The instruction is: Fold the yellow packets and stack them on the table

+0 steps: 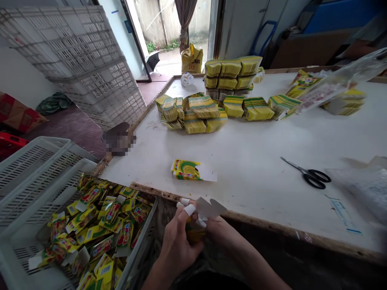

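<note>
Just off the table's front edge, my left hand [177, 237] is closed around a small yellow carton [194, 233] with white-grey flaps standing up. White tape wraps several of its fingertips. From the other side my right hand [214, 228] grips the same carton; its fingers are mostly hidden behind the carton and flaps. A yellow and green carton [186, 169] with a white flap lies on the white table [250, 161] beyond my hands. To the left, a pale plastic crate [151, 219] is filled with many such small cartons [110, 213].
Bundles of flat yellow cartons [201, 106] sit stacked at the back of the table. Black-handled scissors [314, 177] and a clear plastic bag [363, 185] lie to the right. White crates [99, 68] are stacked at left, near a doorway. A wooden strip [256, 219] edges the table.
</note>
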`<state>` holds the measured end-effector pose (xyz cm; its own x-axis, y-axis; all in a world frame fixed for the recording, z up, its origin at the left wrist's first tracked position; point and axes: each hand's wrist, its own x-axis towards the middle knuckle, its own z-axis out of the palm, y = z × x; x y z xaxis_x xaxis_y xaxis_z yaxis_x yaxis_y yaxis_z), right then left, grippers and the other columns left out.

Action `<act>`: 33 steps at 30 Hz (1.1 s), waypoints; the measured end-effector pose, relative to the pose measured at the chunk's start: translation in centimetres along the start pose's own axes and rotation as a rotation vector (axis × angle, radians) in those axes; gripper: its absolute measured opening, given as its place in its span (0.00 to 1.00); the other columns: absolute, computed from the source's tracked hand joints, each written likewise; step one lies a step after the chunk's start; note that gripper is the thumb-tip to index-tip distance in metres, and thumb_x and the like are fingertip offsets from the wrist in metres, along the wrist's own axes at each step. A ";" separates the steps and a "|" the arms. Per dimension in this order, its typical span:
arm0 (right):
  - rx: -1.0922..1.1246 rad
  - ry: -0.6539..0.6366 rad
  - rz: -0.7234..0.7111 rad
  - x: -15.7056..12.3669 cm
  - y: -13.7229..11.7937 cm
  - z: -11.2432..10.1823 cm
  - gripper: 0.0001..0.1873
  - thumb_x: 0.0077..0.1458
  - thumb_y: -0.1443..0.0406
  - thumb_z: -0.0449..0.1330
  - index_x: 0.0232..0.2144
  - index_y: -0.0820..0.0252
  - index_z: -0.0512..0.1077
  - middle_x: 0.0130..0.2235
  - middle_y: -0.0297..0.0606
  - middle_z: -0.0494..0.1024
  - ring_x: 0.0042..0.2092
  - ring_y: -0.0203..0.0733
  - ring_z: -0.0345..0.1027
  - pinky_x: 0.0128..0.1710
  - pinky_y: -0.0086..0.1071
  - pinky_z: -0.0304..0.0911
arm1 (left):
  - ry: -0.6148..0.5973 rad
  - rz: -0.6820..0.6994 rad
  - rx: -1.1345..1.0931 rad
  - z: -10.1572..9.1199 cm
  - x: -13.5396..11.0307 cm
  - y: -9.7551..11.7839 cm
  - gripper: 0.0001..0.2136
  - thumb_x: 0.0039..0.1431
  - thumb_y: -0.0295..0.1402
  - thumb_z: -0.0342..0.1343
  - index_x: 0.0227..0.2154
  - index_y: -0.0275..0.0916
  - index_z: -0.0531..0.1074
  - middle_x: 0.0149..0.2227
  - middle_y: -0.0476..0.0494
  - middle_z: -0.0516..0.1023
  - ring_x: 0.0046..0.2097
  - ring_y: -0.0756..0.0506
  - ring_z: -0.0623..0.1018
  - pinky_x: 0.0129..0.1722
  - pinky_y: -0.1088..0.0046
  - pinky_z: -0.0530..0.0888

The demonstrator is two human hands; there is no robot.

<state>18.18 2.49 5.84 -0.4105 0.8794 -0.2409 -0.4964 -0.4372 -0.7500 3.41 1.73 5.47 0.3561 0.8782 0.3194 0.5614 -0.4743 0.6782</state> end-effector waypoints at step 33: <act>-1.133 -0.195 -0.472 -0.5 -3.9 -2.1 0.22 0.50 0.78 0.55 0.43 0.54 0.76 0.54 0.42 0.71 0.52 0.46 0.69 0.50 0.37 0.66 | -0.054 -0.102 0.208 -3.3 0.8 -0.4 0.29 0.47 0.32 0.61 0.54 0.38 0.61 0.47 0.36 0.78 0.47 0.36 0.79 0.45 0.60 0.77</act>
<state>21.89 4.16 7.55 -0.5260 0.8215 0.2201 0.2734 0.4084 -0.8709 1.02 2.80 7.59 0.3258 0.9203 0.2164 0.7366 -0.3906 0.5521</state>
